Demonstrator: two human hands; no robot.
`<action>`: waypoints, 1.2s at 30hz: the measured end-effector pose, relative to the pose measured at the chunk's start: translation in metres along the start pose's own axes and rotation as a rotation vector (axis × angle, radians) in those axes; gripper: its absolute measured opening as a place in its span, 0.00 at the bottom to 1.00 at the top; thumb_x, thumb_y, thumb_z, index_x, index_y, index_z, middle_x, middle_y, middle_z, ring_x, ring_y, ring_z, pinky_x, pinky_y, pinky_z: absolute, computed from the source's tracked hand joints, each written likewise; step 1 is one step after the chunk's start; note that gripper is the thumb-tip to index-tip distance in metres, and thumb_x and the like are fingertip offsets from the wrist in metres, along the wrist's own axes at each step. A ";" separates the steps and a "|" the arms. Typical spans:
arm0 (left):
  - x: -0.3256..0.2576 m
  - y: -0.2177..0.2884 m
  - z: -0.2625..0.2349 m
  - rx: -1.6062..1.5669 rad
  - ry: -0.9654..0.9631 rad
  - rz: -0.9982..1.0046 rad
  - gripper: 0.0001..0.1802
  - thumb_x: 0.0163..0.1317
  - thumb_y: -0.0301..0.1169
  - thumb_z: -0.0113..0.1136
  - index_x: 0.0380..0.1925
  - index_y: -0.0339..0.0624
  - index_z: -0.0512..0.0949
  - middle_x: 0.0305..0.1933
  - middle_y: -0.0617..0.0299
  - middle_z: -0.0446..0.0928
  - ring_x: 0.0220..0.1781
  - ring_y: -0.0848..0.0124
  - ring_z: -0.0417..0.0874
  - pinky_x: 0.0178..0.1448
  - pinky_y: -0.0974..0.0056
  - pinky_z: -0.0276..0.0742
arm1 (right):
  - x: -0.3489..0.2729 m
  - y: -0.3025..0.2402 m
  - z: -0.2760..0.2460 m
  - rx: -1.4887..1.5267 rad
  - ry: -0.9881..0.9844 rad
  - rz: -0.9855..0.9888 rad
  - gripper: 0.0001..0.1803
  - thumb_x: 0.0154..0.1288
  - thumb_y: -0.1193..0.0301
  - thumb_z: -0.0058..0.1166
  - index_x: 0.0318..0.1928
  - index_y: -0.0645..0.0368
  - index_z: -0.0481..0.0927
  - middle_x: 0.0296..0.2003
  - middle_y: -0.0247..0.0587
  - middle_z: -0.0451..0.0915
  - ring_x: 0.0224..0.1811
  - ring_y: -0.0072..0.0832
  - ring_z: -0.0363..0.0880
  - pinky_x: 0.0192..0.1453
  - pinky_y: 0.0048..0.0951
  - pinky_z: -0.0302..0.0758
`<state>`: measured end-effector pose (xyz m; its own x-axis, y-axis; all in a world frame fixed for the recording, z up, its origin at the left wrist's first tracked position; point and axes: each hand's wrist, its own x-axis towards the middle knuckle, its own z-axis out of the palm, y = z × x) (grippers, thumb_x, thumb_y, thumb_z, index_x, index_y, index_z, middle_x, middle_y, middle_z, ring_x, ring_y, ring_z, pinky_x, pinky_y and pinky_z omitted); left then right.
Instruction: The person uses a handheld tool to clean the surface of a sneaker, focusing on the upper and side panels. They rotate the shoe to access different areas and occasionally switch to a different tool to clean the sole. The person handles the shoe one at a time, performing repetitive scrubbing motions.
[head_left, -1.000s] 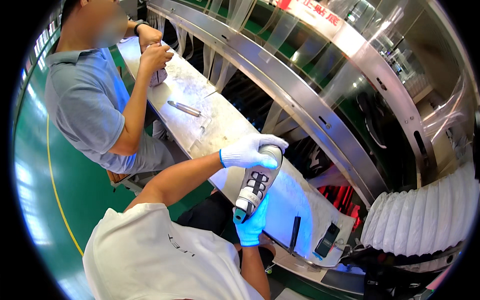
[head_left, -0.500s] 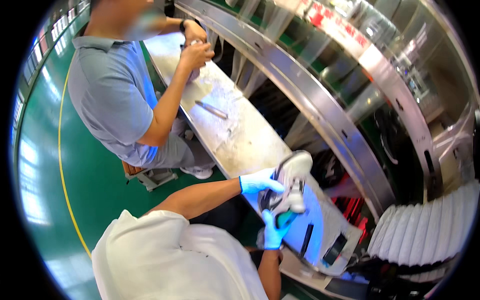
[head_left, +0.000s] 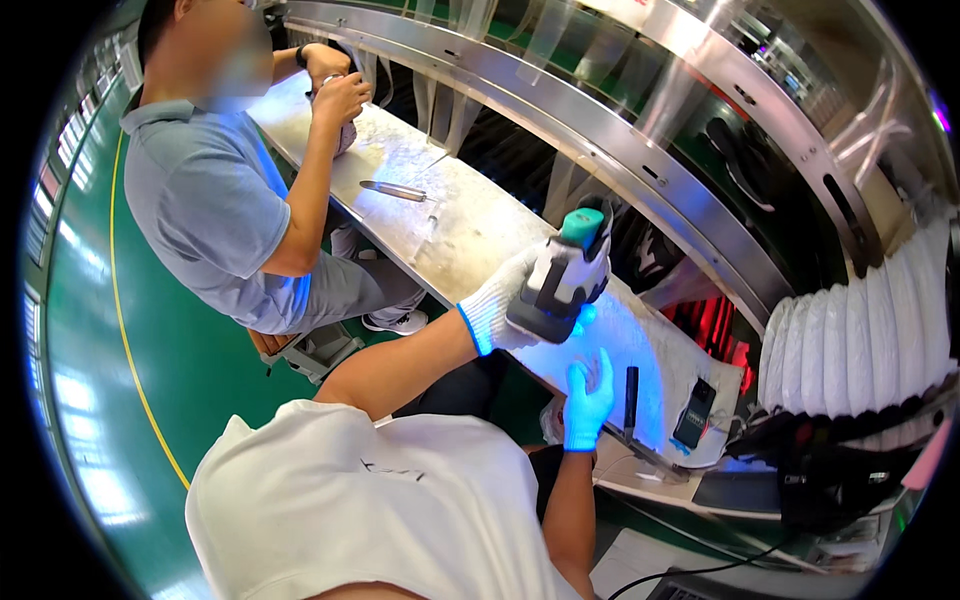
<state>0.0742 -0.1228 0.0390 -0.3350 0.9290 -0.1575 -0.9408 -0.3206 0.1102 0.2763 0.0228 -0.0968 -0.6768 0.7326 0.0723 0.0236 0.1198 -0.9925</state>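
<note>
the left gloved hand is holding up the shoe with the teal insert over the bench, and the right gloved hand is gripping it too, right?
Not quite. In the head view the left hand does hold the shoe over the bench, but the right hand is open below it, apart from the shoe, not gripping it.

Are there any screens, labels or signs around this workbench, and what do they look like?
Small dark handheld device: lies at the near right end of the bench, flat oblong, black with a small face too blurred to tell apart.
Red sign strip earlier seen overhead: not in view now.
Shoe held in the left hand: grey, white and black, teal insert on top; no label discernible.
Right hand: open, empty, beneath the shoe.
</note>
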 end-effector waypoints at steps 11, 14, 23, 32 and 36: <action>-0.025 -0.021 0.045 0.147 0.057 -0.032 0.33 0.79 0.61 0.60 0.64 0.43 0.79 0.51 0.50 0.88 0.45 0.53 0.93 0.47 0.52 0.95 | -0.003 0.040 -0.012 0.040 -0.010 -0.030 0.38 0.70 0.77 0.72 0.77 0.70 0.73 0.71 0.55 0.80 0.70 0.41 0.83 0.73 0.41 0.83; -0.021 -0.021 0.037 0.178 0.045 -0.066 0.30 0.81 0.59 0.58 0.63 0.44 0.80 0.51 0.51 0.88 0.47 0.55 0.93 0.48 0.50 0.95 | -0.019 0.013 -0.015 0.004 -0.014 0.024 0.41 0.70 0.78 0.72 0.80 0.69 0.70 0.73 0.55 0.78 0.71 0.42 0.82 0.75 0.41 0.81; 0.007 -0.072 -0.047 0.261 0.049 0.241 0.34 0.82 0.50 0.60 0.78 0.41 0.71 0.66 0.49 0.85 0.64 0.52 0.89 0.72 0.47 0.86 | -0.058 -0.070 0.035 0.324 -0.067 -0.290 0.63 0.62 0.62 0.86 0.86 0.67 0.56 0.77 0.50 0.72 0.77 0.40 0.75 0.82 0.44 0.73; 0.026 -0.035 0.110 1.573 -0.417 0.673 0.56 0.64 0.53 0.79 0.84 0.36 0.64 0.76 0.39 0.77 0.78 0.47 0.80 0.80 0.51 0.77 | 0.120 -0.259 0.006 -0.015 0.663 -0.663 0.35 0.66 0.63 0.77 0.65 0.74 0.81 0.59 0.56 0.87 0.57 0.41 0.88 0.65 0.47 0.85; 0.047 -0.033 0.026 1.833 -0.329 0.754 0.48 0.67 0.54 0.75 0.80 0.40 0.71 0.79 0.43 0.76 0.78 0.43 0.79 0.81 0.46 0.77 | 0.258 -0.413 0.008 -0.233 0.855 -0.860 0.42 0.66 0.53 0.79 0.66 0.74 0.79 0.56 0.60 0.89 0.56 0.46 0.89 0.65 0.51 0.84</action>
<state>0.0904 -0.0637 0.0533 -0.3414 0.7843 0.5180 0.5870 -0.2524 0.7692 0.0861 0.1569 0.3308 0.1590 0.5490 0.8206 -0.0019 0.8313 -0.5558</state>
